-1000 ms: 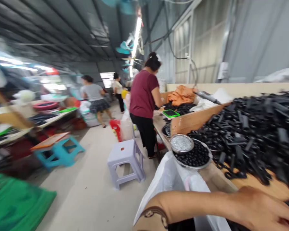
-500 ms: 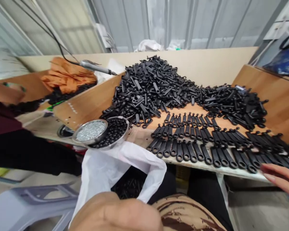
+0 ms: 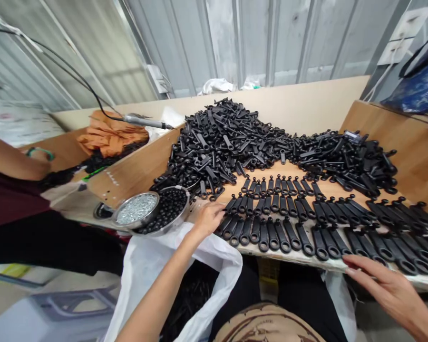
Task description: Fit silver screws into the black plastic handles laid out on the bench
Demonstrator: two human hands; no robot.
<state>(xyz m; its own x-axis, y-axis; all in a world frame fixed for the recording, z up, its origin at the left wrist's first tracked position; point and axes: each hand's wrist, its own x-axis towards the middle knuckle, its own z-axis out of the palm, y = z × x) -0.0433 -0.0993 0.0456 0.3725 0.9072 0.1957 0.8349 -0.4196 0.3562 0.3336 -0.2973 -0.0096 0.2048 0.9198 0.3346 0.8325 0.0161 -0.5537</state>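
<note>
Corrugated metal wall [image 3: 257, 38] behind, black parts [image 3: 263, 235] in rows along the near tabletop [image 3: 271, 172]

Laid side by side in roughly three rows, ball ends toward the wall, ring ends toward the near edge; back row shortest, front row along the edge.

At the left end of those rows, left hand [image 3: 209, 218] palm down, fingers slightly bent, grip fairly narrow; impossible to tell whether pinching a part. Farther right, right hand [image 3: 378, 280] at the near edge, fingertips just beside ring ends of the front row, grip wide and holding nothing visible.

Beyond the rows, a tall loose heap [image 3: 221, 137] of similar black pieces, running into a lower heap [image 3: 342, 156] at right. Left of the rows, a large bowl [image 3: 178, 222] of small black balls, partly overlapped by a smaller metal bowl [image 3: 153, 216] of silvery pieces. Below both, an open white sack [image 3: 231, 266] with dark pieces inside.

Farther out, a wooden divider [image 3: 135, 168], a silver tool [image 3: 148, 122] on a black cable near its upper edge, and orange cloth [image 3: 110, 133] beyond. At far left, another person's forearm [image 3: 14, 156]; below, a pale stool [image 3: 57, 313]. At upper right, a blue bag [image 3: 417, 85].
</note>
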